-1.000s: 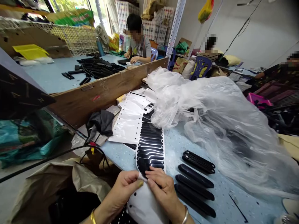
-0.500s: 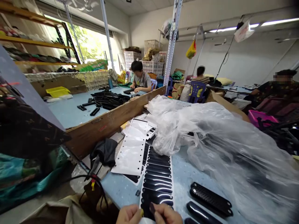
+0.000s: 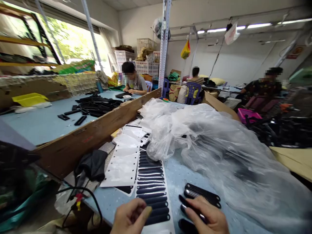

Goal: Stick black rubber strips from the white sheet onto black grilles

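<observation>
A white backing sheet (image 3: 152,188) carrying several black oblong stickers lies on the blue table (image 3: 177,177) in front of me. My left hand (image 3: 130,216) is curled, its fingertips pressing the sheet's near end. To its right my right hand (image 3: 207,217) pinches a thin black sticker strip (image 3: 192,208) above the black plastic bars. A textured black bar (image 3: 202,194) lies just beyond my right fingers, and a smooth one (image 3: 184,225) sits at the bottom edge.
A big heap of clear plastic film (image 3: 219,152) fills the table's right side. Peeled white sheets (image 3: 123,162), a dark cloth (image 3: 91,165) and a wooden divider board (image 3: 90,138) lie to the left. People sit working at far tables; black parts (image 3: 97,105) pile there.
My right hand has left the sheet and moved right over the black bars, with a black strip in its fingers. My head has tilted up and then turned, shifting the scene.
</observation>
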`<state>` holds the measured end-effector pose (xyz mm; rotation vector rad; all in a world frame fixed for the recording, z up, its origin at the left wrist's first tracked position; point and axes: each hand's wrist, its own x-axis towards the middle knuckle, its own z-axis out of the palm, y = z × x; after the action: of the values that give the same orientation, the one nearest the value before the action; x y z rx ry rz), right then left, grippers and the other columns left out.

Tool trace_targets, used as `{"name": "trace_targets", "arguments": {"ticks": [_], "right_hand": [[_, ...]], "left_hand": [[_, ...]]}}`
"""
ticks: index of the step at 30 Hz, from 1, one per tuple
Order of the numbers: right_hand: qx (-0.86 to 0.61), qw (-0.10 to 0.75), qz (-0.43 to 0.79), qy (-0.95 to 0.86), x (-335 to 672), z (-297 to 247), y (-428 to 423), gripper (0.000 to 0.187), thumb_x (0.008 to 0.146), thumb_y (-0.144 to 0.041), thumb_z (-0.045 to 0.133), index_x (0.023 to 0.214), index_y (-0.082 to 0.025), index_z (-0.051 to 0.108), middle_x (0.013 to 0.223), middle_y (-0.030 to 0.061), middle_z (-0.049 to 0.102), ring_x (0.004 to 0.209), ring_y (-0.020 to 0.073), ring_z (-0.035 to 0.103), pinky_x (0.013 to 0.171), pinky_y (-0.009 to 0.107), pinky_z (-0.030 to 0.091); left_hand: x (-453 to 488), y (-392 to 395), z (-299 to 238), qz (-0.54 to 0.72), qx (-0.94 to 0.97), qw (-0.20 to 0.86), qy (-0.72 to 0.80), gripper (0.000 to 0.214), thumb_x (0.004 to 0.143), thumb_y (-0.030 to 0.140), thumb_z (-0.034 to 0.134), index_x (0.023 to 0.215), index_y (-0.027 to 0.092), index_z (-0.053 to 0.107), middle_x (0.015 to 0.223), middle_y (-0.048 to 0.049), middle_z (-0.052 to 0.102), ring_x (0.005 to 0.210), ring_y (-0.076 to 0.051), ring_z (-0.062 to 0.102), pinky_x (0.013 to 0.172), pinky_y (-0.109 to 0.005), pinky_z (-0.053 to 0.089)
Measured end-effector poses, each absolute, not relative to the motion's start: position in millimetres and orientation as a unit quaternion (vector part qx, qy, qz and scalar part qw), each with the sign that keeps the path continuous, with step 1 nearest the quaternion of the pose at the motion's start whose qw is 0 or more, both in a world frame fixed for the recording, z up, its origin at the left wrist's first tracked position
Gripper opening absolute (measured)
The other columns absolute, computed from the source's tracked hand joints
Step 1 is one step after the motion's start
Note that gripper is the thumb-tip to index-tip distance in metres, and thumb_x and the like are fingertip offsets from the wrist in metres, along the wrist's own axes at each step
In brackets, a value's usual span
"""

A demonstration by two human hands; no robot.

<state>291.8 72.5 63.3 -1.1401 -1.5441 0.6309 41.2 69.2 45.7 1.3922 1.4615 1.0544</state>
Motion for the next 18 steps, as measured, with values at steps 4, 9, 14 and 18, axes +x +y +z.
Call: {"name": "trace_targets", "arguments": {"ticks": [4, 9, 14, 18], "right_hand": [[-0.455, 0.433, 0.217, -0.747, 295.3, 63.1, 55.5, 0.016, 0.085, -0.018, 0.062, 0.095, -0.020, 0.075, 0.066, 0.0043, 0.064, 0.060, 0.0183, 0.062, 0.055, 0.028, 0.052], [-0.513, 0.470, 0.134, -0.706, 319.9, 57.4, 38.8, 0.018, 0.087, -0.017, 0.061, 0.102, -0.017, 0.070, 0.072, 0.0064, 0.065, 0.064, 0.0200, 0.061, 0.056, 0.031, 0.051], [-0.514, 0.469, 0.100, -0.711, 344.9, 47.8, 26.7, 0.025, 0.087, -0.008, 0.056, 0.109, -0.015, 0.066, 0.079, 0.0090, 0.067, 0.070, 0.0215, 0.062, 0.061, 0.033, 0.054], [-0.518, 0.438, 0.073, -0.731, 354.4, 48.0, 27.9, 0.027, 0.088, -0.005, 0.052, 0.110, -0.013, 0.064, 0.082, 0.0112, 0.066, 0.073, 0.0223, 0.062, 0.063, 0.034, 0.054]], "left_hand": [[105.1, 89.1, 67.1, 0.314, 0.452, 0.703, 0.450, 0.042, 0.073, 0.054, 0.071, 0.065, 0.015, 0.059, 0.052, -0.0031, 0.064, 0.035, -0.011, 0.054, 0.033, -0.016, 0.027], [136.2, 105.7, 63.2, 0.288, 0.392, 0.771, 0.412, 0.035, 0.071, 0.043, 0.076, 0.065, 0.013, 0.058, 0.051, -0.0031, 0.065, 0.034, -0.009, 0.055, 0.033, -0.013, 0.028], [144.1, 113.3, 56.6, 0.274, 0.395, 0.774, 0.411, 0.032, 0.076, 0.040, 0.073, 0.065, 0.013, 0.058, 0.053, -0.0027, 0.065, 0.035, -0.007, 0.054, 0.033, -0.013, 0.029], [150.5, 120.9, 59.2, 0.242, 0.461, 0.730, 0.443, 0.034, 0.076, 0.042, 0.071, 0.064, 0.013, 0.061, 0.050, -0.0010, 0.062, 0.034, -0.008, 0.052, 0.033, -0.014, 0.027]]}}
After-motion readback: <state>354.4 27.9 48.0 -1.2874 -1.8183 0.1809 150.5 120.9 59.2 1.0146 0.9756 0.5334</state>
